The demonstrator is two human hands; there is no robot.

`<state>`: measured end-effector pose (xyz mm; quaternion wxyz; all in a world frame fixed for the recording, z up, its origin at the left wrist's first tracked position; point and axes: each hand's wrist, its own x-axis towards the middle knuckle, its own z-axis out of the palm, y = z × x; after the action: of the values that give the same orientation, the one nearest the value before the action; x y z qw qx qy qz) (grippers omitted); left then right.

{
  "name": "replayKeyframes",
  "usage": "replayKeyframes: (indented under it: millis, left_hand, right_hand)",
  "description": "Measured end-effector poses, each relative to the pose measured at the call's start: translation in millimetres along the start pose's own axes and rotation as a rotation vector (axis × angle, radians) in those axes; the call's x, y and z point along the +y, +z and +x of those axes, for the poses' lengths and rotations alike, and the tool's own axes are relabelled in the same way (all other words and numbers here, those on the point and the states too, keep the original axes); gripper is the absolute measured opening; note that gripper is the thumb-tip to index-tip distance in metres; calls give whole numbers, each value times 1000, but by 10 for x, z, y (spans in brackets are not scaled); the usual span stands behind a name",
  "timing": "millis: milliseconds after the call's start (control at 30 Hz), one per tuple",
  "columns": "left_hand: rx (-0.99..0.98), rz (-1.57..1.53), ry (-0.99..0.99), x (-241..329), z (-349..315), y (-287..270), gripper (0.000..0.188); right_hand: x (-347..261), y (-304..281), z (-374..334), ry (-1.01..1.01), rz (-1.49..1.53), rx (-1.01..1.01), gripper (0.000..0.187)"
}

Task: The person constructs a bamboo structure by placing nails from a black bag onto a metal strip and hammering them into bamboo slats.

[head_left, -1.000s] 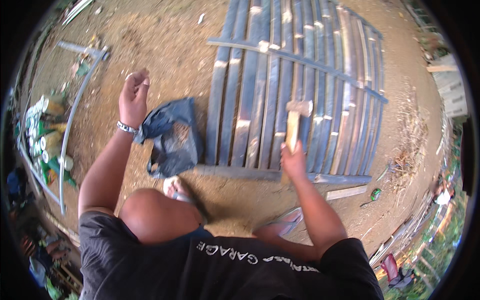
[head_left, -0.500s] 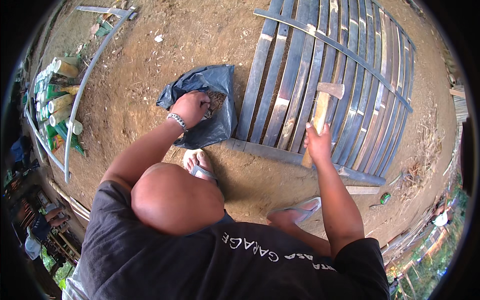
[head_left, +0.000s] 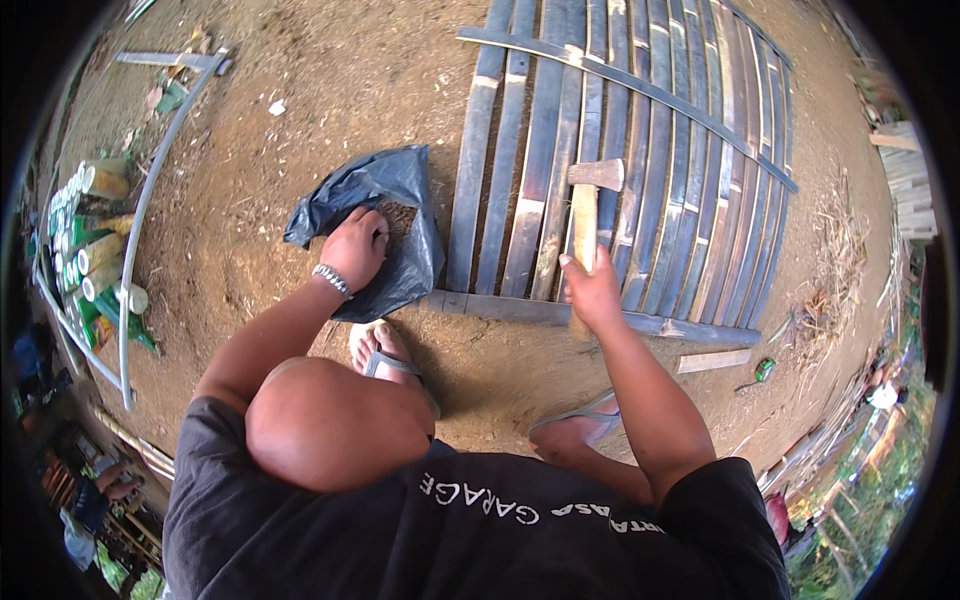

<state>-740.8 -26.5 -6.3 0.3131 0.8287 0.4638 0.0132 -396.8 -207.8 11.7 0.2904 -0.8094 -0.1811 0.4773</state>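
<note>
My left hand, with a chain bracelet at the wrist, reaches into the mouth of a dark plastic bag on the ground. Its fingers are curled together, and what they hold, if anything, is hidden. Small brown bits, too fine to name, fill the bag's opening. Wrapped round the wooden handle of a hatchet, my right hand keeps the grey head pointing away from me. The hatchet is over the near part of a slatted bamboo panel, which has a strip across its slats.
Just right of the bag runs the panel's near rail. A short wooden strip and a green can lie at the right. Far left are a bent grey frame and several bamboo tubes. My sandalled foot is below the bag.
The whole scene has shifted left in the view as the camera turned. My left hand stays in the bag with fingers curled, and my right hand still grips the hatchet.
</note>
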Motion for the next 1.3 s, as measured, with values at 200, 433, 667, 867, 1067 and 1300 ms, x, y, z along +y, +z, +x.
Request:
replayKeyframes:
  millis: [200, 433, 667, 867, 1067, 1300]
  left_hand:
    - [38, -222, -146, 43, -126, -176, 9]
    - [-111, -693, -162, 323, 239, -692, 14]
    - [-162, -385, 58, 1064, 1468, -606, 21]
    - [177, -339, -28, 1634, 2697, -162, 27]
    - [632, -67, 172, 1588, 3278, 392, 16]
    - [644, -12, 200, 1551, 3338, 556, 14]
  right_hand:
    - [91, -28, 6, 1, 21, -17, 79]
    - [78, -136, 9, 3, 83, -79, 66]
    - [-42, -213, -41, 16, 210, 12, 41]
    - [-53, -121, 40, -5, 311, -27, 39]
    - [-229, -4, -38, 25, 393, -103, 43]
    - [-154, -29, -42, 7, 372, -140, 57]
